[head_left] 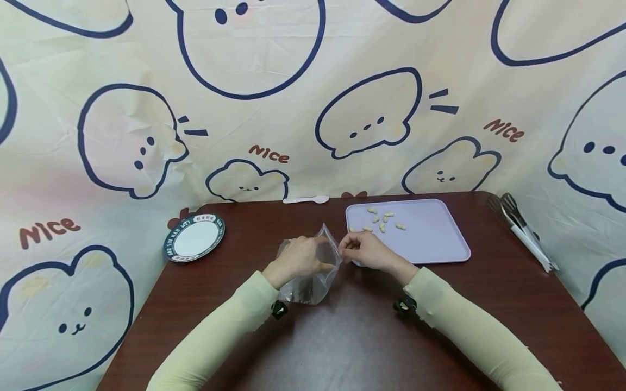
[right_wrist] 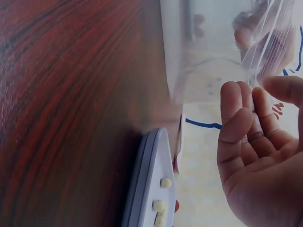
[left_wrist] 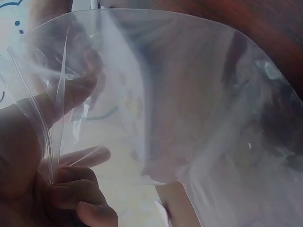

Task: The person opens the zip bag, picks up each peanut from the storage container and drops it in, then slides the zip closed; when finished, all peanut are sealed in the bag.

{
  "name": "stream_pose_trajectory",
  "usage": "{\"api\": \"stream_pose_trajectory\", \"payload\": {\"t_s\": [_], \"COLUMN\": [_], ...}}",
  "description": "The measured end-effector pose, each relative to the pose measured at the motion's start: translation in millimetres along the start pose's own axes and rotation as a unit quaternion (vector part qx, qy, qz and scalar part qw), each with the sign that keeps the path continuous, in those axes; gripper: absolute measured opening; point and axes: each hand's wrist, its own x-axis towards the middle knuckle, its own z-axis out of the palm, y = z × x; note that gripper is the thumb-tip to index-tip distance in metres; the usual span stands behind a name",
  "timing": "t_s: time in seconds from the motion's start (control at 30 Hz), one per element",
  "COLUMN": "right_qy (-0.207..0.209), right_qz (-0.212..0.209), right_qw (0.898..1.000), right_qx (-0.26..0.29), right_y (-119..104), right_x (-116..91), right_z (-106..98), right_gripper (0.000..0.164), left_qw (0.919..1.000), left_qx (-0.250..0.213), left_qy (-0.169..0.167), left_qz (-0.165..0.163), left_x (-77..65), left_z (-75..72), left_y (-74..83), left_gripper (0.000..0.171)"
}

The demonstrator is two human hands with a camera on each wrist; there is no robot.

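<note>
A clear plastic zip bag (head_left: 308, 285) is between my two hands above the table, its mouth toward the right. My left hand (head_left: 299, 257) grips the bag at its mouth; in the left wrist view the thumb (left_wrist: 71, 97) shows through the film and the other fingers are curled below. My right hand (head_left: 368, 250) pinches the edge of the mouth between thumb and index finger, the zip strips (right_wrist: 272, 40) running up from there. Just beyond the right hand lies a pale lilac tray (head_left: 435, 233) with several peanuts (head_left: 383, 227) on its left part.
A white plate (head_left: 195, 239) with a dark green patterned rim stands at the back left corner. A white plastic spoon (head_left: 305, 200) lies along the back edge. At the right edge are utensils (head_left: 525, 231) with dark heads and white handles. Printed cloth hangs behind the table.
</note>
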Motion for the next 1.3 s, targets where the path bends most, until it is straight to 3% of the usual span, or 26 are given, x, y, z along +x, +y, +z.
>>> {"api": "stream_pose_trajectory", "payload": {"t_s": [0.27,0.53,0.67,0.8,1.13,1.3], "right_qy": [0.013,0.034,0.02,-0.001,-0.01,-0.021], "right_qz": [0.038,0.026,0.03,0.035,0.02,0.018], "right_qw": [0.997,0.996,0.995,0.993,0.998,0.999], "right_qx": [0.059,0.076,0.092,0.114,0.06,0.046], "right_y": [-1.4,0.6,1.1,-0.4,-0.3,-2.4], "right_x": [0.4,0.8,1.3,1.1,-0.3,-1.5], "right_z": [0.6,-1.4,-1.5,-0.8,-1.0,0.0], "right_gripper": [0.01,0.01,0.017,0.027,0.028,0.014], "left_qw": [0.9999,0.9999,0.9996,0.9994,0.9998,0.9998], "left_qx": [0.01,-0.003,-0.017,-0.03,-0.016,-0.003], "left_qy": [0.011,0.011,0.018,0.011,0.006,0.004], "left_qz": [-0.003,-0.001,0.015,0.012,-0.01,-0.021], "left_x": [0.0,-0.1,0.6,0.9,0.4,0.0], "left_z": [0.9,2.2,1.9,0.7,0.1,-1.7], "left_y": [0.2,-0.4,-0.3,0.7,2.8,3.9], "left_gripper": [0.067,0.061,0.06,0.058,0.07,0.069]}}
